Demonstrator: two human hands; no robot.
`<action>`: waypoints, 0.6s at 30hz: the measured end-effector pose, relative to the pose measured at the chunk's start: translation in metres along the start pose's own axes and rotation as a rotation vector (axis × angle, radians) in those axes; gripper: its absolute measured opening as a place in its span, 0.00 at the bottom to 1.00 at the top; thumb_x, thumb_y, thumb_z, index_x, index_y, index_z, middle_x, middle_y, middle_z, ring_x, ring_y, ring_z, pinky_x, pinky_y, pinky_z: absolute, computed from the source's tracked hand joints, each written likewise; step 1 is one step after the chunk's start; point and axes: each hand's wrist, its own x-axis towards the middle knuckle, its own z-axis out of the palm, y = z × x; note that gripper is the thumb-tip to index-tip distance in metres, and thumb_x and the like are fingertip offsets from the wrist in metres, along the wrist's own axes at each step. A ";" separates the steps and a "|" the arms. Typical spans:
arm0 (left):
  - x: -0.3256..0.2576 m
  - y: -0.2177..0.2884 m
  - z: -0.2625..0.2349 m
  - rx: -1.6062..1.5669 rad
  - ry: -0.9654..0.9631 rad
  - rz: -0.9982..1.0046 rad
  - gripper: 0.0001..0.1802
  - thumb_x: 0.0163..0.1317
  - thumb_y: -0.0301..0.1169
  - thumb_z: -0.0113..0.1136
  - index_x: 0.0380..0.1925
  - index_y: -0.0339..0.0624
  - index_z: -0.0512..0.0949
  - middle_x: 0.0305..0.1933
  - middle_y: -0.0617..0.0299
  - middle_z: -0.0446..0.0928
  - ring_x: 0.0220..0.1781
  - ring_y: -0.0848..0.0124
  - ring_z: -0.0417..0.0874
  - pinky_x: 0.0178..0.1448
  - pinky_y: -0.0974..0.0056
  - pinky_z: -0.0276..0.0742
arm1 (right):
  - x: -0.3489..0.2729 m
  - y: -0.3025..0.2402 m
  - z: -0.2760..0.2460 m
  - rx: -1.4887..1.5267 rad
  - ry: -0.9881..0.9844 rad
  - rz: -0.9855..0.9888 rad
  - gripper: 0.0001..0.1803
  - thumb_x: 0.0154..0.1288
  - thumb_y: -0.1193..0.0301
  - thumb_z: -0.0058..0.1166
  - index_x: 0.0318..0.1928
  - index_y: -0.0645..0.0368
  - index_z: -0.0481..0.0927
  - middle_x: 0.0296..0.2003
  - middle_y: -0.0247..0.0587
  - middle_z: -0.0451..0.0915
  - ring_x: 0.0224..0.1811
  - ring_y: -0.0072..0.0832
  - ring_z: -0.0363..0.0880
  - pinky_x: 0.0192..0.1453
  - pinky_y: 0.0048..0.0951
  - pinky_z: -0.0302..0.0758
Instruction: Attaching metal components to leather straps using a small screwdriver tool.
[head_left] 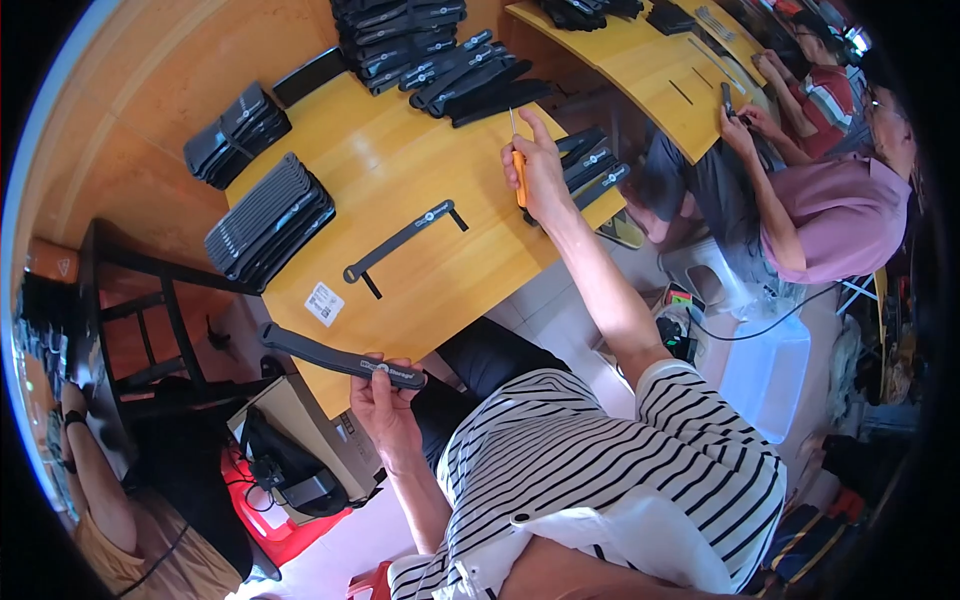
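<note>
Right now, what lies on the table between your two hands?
In the head view, one flat black strap lies on the table between the left hand and the right hand.

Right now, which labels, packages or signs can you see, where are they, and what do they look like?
Sticker label: flat on the wooden table near its front edge, small white square with dark code marks.
Cardboard box: on the floor under that edge, brown, open.
Sign: far left, orange with a white triangle.

Yellow wooden worktable (400,170) standing over pale tiled floor (560,300), second curved table (640,60) sitting beyond, dark metal chair (130,300) standing at left, daylight brightening everything
</note>
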 end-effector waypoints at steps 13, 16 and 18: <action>-0.003 0.000 -0.003 -0.009 0.005 -0.032 0.10 0.65 0.28 0.47 0.44 0.34 0.68 0.34 0.50 0.78 0.35 0.64 0.83 0.39 0.63 0.83 | -0.009 -0.002 -0.003 -0.049 -0.012 0.018 0.27 0.65 0.75 0.36 0.64 0.55 0.52 0.18 0.34 0.68 0.15 0.16 0.61 0.16 0.18 0.56; -0.004 0.000 -0.002 -0.008 0.012 -0.033 0.10 0.65 0.28 0.46 0.43 0.34 0.68 0.34 0.51 0.78 0.35 0.63 0.83 0.40 0.63 0.83 | -0.015 -0.004 0.000 -0.046 -0.041 0.023 0.27 0.64 0.75 0.36 0.64 0.55 0.52 0.19 0.34 0.68 0.15 0.16 0.61 0.16 0.18 0.57; -0.003 0.000 -0.003 0.001 0.044 -0.040 0.10 0.65 0.28 0.47 0.43 0.34 0.68 0.34 0.50 0.78 0.35 0.63 0.82 0.41 0.62 0.82 | -0.016 -0.002 0.002 -0.012 -0.074 0.029 0.28 0.64 0.76 0.37 0.64 0.55 0.52 0.18 0.34 0.68 0.14 0.16 0.61 0.15 0.18 0.56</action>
